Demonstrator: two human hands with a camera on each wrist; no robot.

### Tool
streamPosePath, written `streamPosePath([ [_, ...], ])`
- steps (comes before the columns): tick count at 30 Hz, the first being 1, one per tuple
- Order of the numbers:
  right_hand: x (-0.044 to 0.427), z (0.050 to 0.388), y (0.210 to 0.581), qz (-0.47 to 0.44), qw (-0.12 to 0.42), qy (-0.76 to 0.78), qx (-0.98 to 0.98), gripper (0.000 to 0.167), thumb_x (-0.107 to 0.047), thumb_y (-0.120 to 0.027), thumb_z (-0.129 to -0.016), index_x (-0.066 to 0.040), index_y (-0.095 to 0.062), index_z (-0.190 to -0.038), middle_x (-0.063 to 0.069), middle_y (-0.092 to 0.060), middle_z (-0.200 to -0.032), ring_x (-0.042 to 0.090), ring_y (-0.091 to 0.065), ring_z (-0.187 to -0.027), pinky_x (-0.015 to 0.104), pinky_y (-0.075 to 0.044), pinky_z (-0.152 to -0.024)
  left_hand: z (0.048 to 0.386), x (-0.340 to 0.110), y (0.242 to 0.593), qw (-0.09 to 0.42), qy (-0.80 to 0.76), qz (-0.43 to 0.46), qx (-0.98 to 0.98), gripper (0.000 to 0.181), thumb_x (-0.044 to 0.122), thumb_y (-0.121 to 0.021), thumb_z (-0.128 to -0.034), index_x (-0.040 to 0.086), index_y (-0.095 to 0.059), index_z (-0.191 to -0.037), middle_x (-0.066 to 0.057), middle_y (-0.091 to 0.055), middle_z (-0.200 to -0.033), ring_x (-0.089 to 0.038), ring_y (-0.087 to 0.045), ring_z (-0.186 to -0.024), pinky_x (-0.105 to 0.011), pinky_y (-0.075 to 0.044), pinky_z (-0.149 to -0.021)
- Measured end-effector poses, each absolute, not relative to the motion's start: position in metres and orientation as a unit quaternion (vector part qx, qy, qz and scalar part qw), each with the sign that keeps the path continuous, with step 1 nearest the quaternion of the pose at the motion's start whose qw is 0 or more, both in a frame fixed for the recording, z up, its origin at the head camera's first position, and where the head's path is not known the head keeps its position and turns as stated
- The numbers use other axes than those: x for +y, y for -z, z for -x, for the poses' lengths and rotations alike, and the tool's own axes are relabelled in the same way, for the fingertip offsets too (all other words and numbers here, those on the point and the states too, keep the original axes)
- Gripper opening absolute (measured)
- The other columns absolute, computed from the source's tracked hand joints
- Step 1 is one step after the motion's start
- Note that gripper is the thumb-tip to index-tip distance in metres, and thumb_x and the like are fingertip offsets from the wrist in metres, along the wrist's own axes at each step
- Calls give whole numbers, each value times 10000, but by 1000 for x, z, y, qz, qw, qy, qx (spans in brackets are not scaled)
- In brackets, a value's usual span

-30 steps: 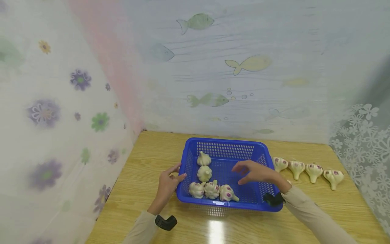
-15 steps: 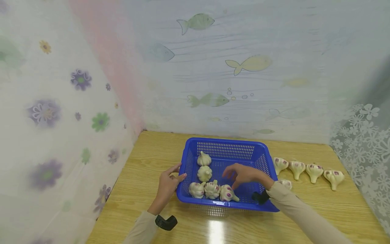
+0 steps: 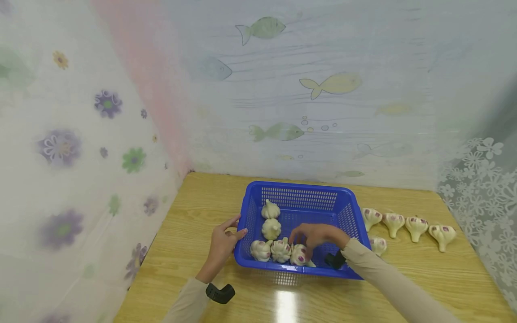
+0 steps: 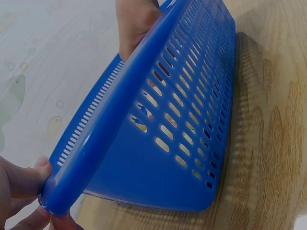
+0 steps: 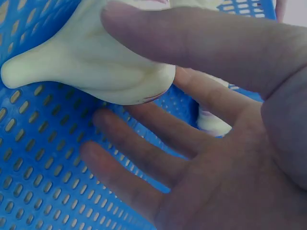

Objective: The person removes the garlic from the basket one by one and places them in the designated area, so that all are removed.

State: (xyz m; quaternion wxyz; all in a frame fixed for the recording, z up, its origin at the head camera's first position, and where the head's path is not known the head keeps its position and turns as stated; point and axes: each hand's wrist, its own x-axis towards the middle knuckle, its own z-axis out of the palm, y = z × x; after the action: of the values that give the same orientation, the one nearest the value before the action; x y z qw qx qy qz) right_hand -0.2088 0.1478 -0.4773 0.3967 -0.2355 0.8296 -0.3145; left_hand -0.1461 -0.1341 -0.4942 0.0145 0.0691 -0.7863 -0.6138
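Note:
A blue perforated plastic basket (image 3: 323, 272) stands on the table, with several garlic bulbs along its left and near sides. My left hand (image 3: 223, 241) grips the basket's left rim, thumb over the edge and fingers outside. In the left wrist view, the left thumb (image 4: 29, 179) presses that rim. Inside the basket, my right hand (image 3: 319, 236) pinches the rightmost garlic bulb (image 3: 299, 255) of the near row. Seen from the right wrist, the thumb lies across this garlic bulb (image 5: 115, 67) and the index finger goes behind it; the other fingers are spread loosely below.
Outside the basket to the right, a row of garlic bulbs (image 3: 416, 228) lies on the wooden table (image 3: 194, 197), with one more garlic bulb (image 3: 378, 245) against the basket's right side. Patterned walls (image 3: 315, 148) stand behind and to the left.
My right hand has moved left and nearer within the basket, down onto the end garlic bulb. The garlic bulb beside the basket has come into view from behind my arm. My left hand stays put.

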Motion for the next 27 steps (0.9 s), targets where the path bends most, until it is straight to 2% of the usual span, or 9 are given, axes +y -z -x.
streamPosePath([
  [9,147,212,481,250,406,333,813,495,87,-803,-646,-141,-631,-1050,47,-613,-1008,207,-588,-861,366,-530,-708,148,-135,494,7,611,-66,-789,488,58,-690,-860,12,-540,-1322,-198,-594,-1085,-102,-471,-478,-225,-402,-406],
  [17,154,212,481,273,395,339,809,431,6,-828,-652,-87,-629,-1022,75,-586,-945,203,-535,-793,339,-505,-654,147,-133,496,16,620,-63,-782,476,119,-730,-835,100,-594,-1292,-133,-612,-1054,-102,-484,-495,-220,-419,-406],
  [27,164,213,477,276,370,400,792,401,-19,-830,-656,-10,-613,-994,117,-583,-939,274,-559,-850,345,-513,-674,147,-134,495,19,612,-65,-788,476,124,-725,-841,88,-589,-1295,-141,-609,-1065,-101,-466,-489,-218,-407,-402],
])
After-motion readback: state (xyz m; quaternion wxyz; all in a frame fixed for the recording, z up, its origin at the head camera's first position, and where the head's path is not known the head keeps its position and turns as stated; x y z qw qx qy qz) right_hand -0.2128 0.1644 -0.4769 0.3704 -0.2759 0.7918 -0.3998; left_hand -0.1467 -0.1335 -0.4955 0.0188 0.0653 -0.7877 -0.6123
